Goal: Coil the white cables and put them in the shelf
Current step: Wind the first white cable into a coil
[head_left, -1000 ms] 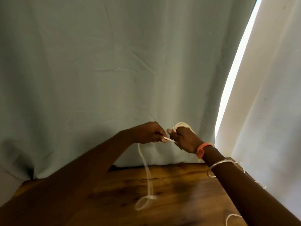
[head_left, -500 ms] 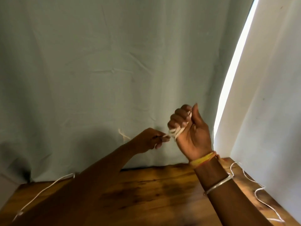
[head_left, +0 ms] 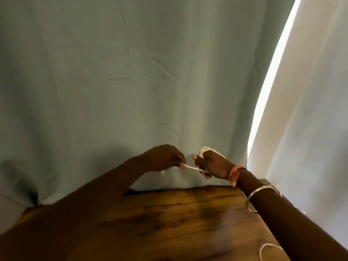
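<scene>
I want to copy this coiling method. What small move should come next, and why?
Probably one more wrap: the left hand carries its pinched strand over the right hand, where the cable is already looped. Loose cable on the table suggests more remains.

Right hand (head_left: 214, 166) dropped from its raised, palm-toward-camera pose of half a second earlier and turned knuckles-up, white cable (head_left: 205, 150) now looped over its back. Left hand (head_left: 165, 157) drew slightly away, a short taut run of cable stretched between the two. The strand trailing over the surface (head_left: 169, 223) at far left went out of view; a loop showed at lower right.
</scene>
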